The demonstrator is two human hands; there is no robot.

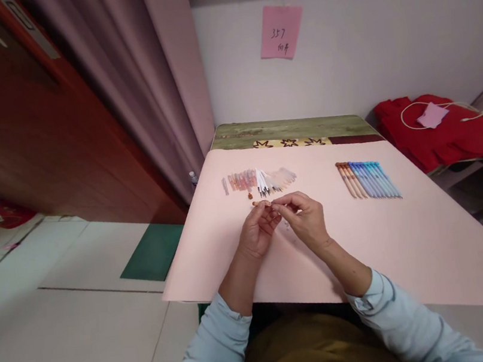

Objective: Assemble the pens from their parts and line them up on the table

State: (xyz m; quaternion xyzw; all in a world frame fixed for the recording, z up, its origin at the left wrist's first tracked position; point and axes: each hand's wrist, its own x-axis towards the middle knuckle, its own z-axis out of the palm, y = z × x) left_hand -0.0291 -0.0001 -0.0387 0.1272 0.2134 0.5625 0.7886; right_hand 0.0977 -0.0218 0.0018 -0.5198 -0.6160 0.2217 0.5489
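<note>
Both hands meet above the middle of a pink sheet [414, 240] that covers the table. My left hand [258, 228] is closed round a small brown pen part [261, 203] whose tip sticks out to the left. My right hand [305, 215] pinches toward the same piece with its fingertips. Just beyond the hands lies a pile of pen parts [259, 180]: clear barrels, white refills and pale caps. To the right, a row of assembled pens [368, 179], several orange and several blue, lies side by side.
The wooden table top [288, 128] shows past the sheet, against a white wall with a pink note [281, 31]. A red cloth [443, 132] with a white cable lies at the right. A curtain and a red-brown door stand at the left.
</note>
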